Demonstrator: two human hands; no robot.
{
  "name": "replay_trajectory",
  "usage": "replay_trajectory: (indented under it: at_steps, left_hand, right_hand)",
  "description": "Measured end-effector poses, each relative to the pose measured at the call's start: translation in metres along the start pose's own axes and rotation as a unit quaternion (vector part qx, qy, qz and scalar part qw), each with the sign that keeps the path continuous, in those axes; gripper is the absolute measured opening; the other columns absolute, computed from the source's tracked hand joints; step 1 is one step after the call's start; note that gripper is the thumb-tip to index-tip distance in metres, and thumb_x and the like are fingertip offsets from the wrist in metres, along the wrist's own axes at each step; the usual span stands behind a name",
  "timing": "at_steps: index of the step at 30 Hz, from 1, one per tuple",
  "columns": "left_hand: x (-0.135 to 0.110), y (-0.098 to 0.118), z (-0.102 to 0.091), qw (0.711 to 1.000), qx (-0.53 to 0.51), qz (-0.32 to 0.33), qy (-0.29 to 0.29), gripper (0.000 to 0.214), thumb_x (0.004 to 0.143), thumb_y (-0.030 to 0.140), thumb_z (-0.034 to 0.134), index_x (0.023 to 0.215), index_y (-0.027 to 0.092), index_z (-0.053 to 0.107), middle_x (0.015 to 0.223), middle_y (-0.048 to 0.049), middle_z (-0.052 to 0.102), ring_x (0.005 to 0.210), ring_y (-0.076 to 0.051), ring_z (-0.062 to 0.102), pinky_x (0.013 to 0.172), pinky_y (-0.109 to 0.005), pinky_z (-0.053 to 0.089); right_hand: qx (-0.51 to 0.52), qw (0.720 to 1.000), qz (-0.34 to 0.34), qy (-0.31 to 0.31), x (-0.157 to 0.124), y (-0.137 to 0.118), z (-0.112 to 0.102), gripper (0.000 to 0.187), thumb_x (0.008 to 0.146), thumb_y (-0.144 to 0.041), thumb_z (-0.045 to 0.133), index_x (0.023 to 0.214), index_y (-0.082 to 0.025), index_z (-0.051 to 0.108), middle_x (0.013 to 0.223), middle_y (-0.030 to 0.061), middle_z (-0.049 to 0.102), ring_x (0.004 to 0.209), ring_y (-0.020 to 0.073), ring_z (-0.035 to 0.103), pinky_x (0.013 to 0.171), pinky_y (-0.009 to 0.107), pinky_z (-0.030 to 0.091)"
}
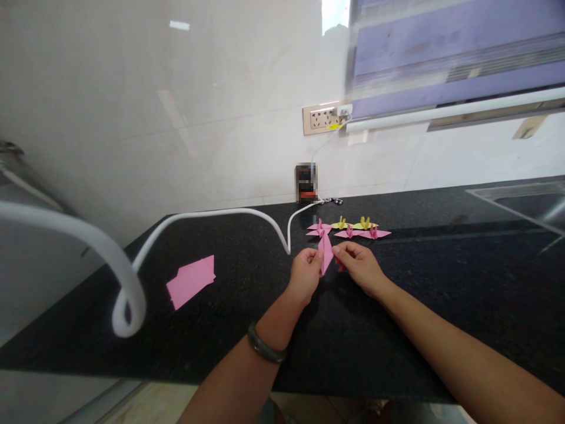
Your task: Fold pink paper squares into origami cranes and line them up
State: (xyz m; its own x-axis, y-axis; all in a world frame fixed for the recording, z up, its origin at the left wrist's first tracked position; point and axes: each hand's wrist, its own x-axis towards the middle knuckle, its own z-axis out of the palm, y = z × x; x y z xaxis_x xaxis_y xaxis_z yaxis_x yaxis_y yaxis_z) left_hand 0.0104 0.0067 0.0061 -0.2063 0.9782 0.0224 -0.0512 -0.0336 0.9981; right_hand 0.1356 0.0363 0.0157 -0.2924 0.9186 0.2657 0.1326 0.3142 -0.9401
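A narrow, pointed piece of folded pink paper [325, 253] stands between my hands above the dark counter. My left hand [306, 272] pinches its left side near the bottom. On the other side, the thumb and fingertips of my right hand [357, 266] are pressed together at the paper's right edge. Just beyond are several finished paper cranes in a cluster: pink ones [374, 232] in front and at the left, yellow ones [365, 224] behind. The folded paper's upper tip overlaps the leftmost pink crane [319, 228] in view.
Pink paper sheets [192, 281] lie at the left on the black counter [247, 330]. A thick white cable [229, 212] loops across the left side. A phone-like device [306, 183] leans on the wall below a socket [324, 119]. A sink edge [512, 206] is at the right.
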Motion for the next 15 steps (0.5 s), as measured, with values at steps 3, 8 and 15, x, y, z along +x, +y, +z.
replay_trajectory:
  at_steps: [3,8,15]
  left_hand:
    - [-0.0001,0.0002,0.0003,1.0,0.006,-0.006,-0.001,0.027,0.067,0.041,0.051,0.072,0.014,0.05,0.054,0.002,0.047,0.046,-0.006,0.042,0.042,-0.017,0.034]
    - [0.0005,0.0007,-0.0013,1.0,0.026,-0.002,0.017,0.028,0.067,0.041,0.05,0.075,0.014,0.051,0.058,0.0004,0.049,0.05,-0.007,0.045,0.045,-0.018,0.037]
    - [-0.0011,0.0007,-0.0016,1.0,0.025,-0.012,0.006,0.029,0.068,0.041,0.05,0.077,0.014,0.052,0.064,-0.002,0.052,0.056,-0.009,0.049,0.048,-0.018,0.04]
  right_hand:
    - [-0.001,1.0,-0.004,-0.002,-0.0001,-0.0001,-0.0004,0.029,0.073,-0.043,0.044,0.067,-0.016,0.05,0.059,-0.0006,0.049,0.048,0.0089,0.044,0.046,0.022,0.036]
    - [-0.012,1.0,0.005,-0.016,-0.0003,0.0015,-0.0003,0.027,0.072,-0.042,0.045,0.07,-0.016,0.052,0.059,-0.0005,0.05,0.047,0.0087,0.043,0.045,0.022,0.035]
    - [-0.019,1.0,0.003,0.017,0.002,0.0091,-0.0009,0.026,0.07,-0.042,0.048,0.074,-0.017,0.051,0.058,-0.0009,0.046,0.048,0.0095,0.042,0.044,0.022,0.037]
